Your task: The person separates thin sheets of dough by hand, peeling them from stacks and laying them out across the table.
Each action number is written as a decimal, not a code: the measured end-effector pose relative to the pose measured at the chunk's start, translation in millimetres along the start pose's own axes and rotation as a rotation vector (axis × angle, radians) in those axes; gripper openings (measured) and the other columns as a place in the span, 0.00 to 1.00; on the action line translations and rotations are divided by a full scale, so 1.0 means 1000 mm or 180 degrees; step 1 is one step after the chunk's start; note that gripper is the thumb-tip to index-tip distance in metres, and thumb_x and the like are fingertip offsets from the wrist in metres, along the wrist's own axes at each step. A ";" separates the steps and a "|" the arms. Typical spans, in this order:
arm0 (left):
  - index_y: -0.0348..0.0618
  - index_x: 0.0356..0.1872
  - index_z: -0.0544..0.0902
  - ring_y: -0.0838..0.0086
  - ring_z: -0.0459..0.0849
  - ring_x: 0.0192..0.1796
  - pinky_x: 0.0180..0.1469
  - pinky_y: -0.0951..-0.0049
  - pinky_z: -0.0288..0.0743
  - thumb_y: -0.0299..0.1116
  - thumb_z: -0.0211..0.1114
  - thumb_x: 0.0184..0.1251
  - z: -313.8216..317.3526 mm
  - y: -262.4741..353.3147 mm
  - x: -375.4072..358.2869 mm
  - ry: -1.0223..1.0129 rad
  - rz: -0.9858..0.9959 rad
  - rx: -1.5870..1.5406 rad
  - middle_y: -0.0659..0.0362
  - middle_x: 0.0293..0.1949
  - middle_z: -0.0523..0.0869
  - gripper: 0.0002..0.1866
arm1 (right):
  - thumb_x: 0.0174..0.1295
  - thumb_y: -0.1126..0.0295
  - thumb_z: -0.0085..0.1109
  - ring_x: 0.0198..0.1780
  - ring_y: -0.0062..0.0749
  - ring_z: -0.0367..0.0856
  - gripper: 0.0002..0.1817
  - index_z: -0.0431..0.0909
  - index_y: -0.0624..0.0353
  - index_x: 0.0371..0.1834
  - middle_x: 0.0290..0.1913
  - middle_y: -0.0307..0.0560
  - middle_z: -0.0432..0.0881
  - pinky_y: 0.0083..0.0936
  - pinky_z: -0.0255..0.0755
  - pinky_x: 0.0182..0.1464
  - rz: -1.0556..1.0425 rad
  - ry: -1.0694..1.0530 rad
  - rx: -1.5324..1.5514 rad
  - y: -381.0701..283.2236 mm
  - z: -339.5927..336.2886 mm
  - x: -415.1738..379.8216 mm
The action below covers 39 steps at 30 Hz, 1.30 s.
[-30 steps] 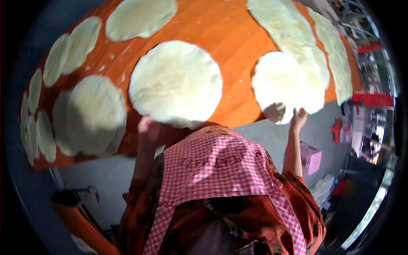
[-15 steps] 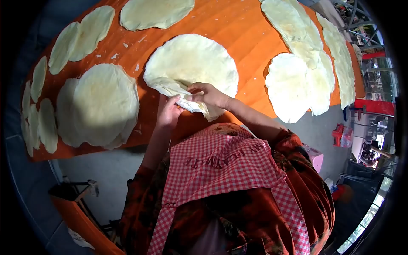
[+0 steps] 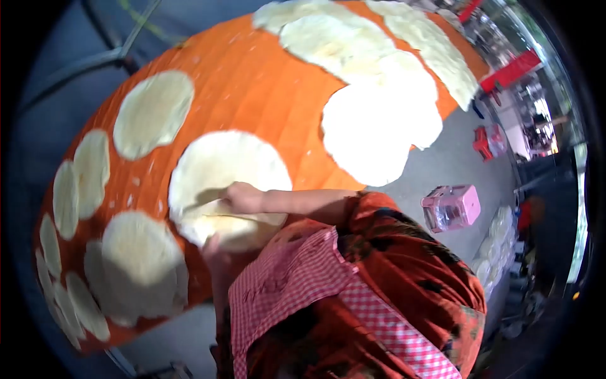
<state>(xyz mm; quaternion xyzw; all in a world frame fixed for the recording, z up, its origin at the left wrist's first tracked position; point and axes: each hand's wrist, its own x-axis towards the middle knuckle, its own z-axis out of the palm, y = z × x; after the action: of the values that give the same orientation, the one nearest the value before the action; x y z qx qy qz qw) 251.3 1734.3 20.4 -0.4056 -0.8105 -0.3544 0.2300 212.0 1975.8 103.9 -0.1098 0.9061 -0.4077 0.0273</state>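
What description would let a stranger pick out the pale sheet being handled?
Start at the orange table and follow its near edge to the checked apron. Just beyond the apron lies a pale, round sheet. Unlike the other sheets, it has the right hand over it and the left hand at its near edge.

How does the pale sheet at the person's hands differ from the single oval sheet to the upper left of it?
The near sheet looks larger and rounder; the upper-left sheet looks smaller and more oval.
The near sheet has a crease beside the right hand; the upper-left sheet lies flat, without a clear fold.
Both are pale, thin-looking, and lie on the orange surface.
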 end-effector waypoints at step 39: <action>0.33 0.51 0.74 0.72 0.79 0.48 0.50 0.72 0.72 0.26 0.55 0.64 -0.042 0.030 0.036 0.0612 -0.3924 -0.4172 0.55 0.48 0.80 0.15 | 0.60 0.62 0.53 0.46 0.46 0.80 0.21 0.74 0.62 0.54 0.47 0.56 0.80 0.34 0.73 0.47 0.0555 -0.0889 0.0284 -0.057 0.035 -0.029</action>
<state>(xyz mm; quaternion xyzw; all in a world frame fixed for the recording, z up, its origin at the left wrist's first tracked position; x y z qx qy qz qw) 259.4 1732.5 83.0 0.0823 -0.4970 -0.8377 -0.2111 254.8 1920.0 122.2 -0.0850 0.8806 -0.4243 0.1931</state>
